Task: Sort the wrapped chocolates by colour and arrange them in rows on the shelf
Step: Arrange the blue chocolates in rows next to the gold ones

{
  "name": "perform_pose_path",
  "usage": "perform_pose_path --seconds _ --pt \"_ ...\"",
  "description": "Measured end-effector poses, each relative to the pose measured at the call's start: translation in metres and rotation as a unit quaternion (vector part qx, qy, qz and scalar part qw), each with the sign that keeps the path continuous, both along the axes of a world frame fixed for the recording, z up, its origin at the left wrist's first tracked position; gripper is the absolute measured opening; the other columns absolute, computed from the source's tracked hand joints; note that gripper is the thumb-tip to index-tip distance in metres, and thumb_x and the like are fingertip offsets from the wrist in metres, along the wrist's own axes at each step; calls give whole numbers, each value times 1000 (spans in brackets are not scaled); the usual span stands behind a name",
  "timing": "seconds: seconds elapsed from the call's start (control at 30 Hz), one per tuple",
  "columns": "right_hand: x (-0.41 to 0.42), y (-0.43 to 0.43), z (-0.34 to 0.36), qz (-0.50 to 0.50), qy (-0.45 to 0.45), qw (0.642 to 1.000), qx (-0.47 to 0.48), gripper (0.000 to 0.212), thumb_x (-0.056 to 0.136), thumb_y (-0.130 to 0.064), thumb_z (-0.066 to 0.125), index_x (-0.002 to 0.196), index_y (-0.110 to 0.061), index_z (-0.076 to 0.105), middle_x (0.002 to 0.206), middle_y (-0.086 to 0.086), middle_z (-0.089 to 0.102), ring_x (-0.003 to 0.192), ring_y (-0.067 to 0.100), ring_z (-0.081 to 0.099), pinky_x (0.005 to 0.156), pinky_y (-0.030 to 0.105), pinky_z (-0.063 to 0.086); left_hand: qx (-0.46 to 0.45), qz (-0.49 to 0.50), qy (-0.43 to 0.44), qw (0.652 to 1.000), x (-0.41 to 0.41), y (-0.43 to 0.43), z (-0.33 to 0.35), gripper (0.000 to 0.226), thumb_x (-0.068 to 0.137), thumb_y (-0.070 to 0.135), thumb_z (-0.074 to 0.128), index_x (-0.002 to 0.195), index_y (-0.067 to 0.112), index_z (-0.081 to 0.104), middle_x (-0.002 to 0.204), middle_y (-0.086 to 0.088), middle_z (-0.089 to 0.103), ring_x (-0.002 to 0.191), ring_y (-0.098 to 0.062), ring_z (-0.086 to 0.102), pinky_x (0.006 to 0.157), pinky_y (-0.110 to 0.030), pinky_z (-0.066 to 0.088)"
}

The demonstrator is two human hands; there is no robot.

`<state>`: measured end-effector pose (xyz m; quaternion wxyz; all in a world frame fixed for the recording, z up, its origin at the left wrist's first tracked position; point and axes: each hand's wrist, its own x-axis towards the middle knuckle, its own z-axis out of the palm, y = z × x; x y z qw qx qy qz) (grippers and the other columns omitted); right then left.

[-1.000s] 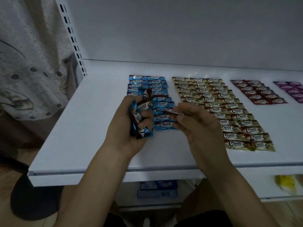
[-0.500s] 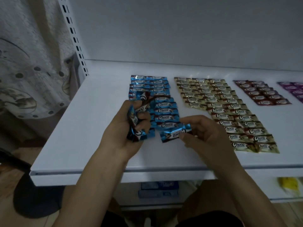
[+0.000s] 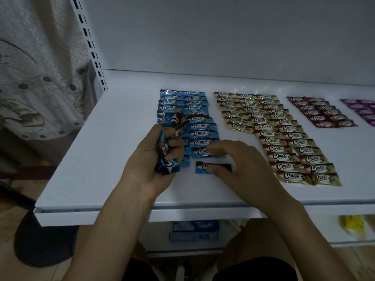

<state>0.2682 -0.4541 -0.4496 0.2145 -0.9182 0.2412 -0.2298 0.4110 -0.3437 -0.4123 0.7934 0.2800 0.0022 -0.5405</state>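
Observation:
My left hand [image 3: 151, 159] is shut on a bunch of blue wrapped chocolates [image 3: 168, 136] above the white shelf [image 3: 91, 159]. My right hand [image 3: 241, 161] lies over a single blue chocolate [image 3: 203, 167] flat on the shelf, fingertips pressing on its right half, at the near end of the blue rows [image 3: 194, 110]. To the right lie gold rows [image 3: 269, 128], dark red rows [image 3: 320, 111] and purple rows [image 3: 363, 108].
A slotted shelf upright [image 3: 89, 43] and a patterned curtain [image 3: 36, 78] stand at the left. Below the shelf's front edge sit a blue box [image 3: 194, 230] and a yellow packet [image 3: 352, 226] on a lower shelf. A dark round base [image 3: 40, 240] rests on the floor.
My right hand carried one blue chocolate from the left hand's bunch down to the shelf and now presses it flat below the blue rows. The left hand stayed roughly in place.

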Motion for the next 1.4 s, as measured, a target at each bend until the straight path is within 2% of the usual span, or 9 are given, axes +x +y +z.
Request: perform_pose_path --seconds 0.17,0.3,0.4,0.53,0.63,1.0,1.17,1.27,1.4 --pt "-5 1 -6 -1 18 996 -91 21 83 -37 60 91 -24 74 86 -5 63 81 17 58 67 41 49 2 7 3 1000 2 1 -3 32 68 7 53 99 8 59 63 4 44 50 -3 37 35 -9 28" --pt "5 0 -11 -19 3 993 -120 17 82 -31 64 91 -20 74 86 -2 62 81 19 57 68 35 45 -15 7 7 1000 3 4 -3 21 68 7 54 84 8 68 68 4 46 50 -3 39 36 -9 29" --pt "8 1 -14 -30 -31 992 -118 17 81 -29 66 94 -21 73 88 -4 60 85 14 54 70 28 40 -11 4 5 1000 4 6 -3 23 69 8 53 90 10 63 67 4 44 49 -3 39 36 -9 29" --pt "18 15 8 -5 -167 978 122 15 86 -18 68 95 -29 66 83 -16 64 82 -2 59 69 9 44 -5 3 7 1000 3 6 -4 33 69 8 54 101 9 59 70 3 46 49 -3 39 35 -9 30" --pt "35 31 32 45 -220 906 360 13 85 -14 65 94 -23 66 74 -8 68 69 -2 64 60 11 47 -10 -3 -7 1000 1 8 -4 34 71 8 54 103 7 62 72 1 52 47 -3 40 35 -9 31" --pt "67 47 37 -5 -272 845 461 8 89 -7 60 83 -10 58 69 1 68 57 8 65 46 18 48 3 77 -67 995 32 34 -10 22 78 22 56 95 10 63 78 0 63 43 -2 41 33 -9 31" --pt "56 48 34 -11 -263 878 401 14 90 -3 58 95 -14 65 78 -2 72 63 4 67 50 12 46 116 154 -249 949 43 45 -19 10 91 21 55 94 17 63 83 2 70 46 -3 44 37 -13 34" --pt "49 44 34 -17 -260 896 359 20 92 -4 54 90 -19 67 85 -6 71 70 0 67 53 11 47 125 142 -301 935 40 45 -18 14 94 23 52 97 19 65 84 4 71 48 -5 44 41 -15 37" --pt "39 46 29 -20 -227 925 305 7 85 -6 66 82 -11 63 66 -4 69 52 5 63 46 12 44 112 138 -306 935 40 47 -21 15 96 21 50 101 19 65 84 4 71 49 -5 43 41 -14 37"
